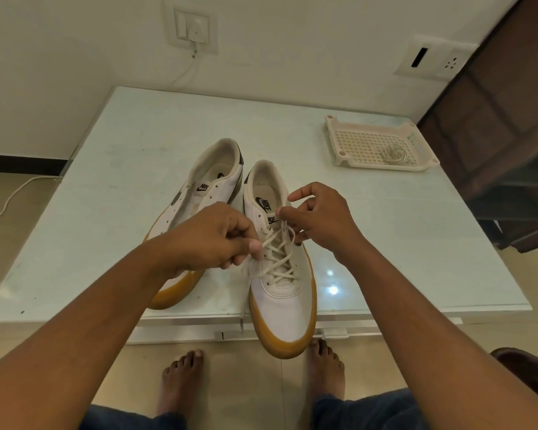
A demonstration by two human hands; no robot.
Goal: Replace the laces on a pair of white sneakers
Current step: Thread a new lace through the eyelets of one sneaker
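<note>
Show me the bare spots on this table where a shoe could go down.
Free: the table left of the unlaced sneaker; the far strip between both sneakers and the wall; the near right, between the laced sneaker and the tray. Crowded: the middle, where left hand and right hand pinch the lace.

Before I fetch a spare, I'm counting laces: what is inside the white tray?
The tray holds a loose coil of pale lace near its right end. Whether it is one lace or two, the tangle hides.
</note>
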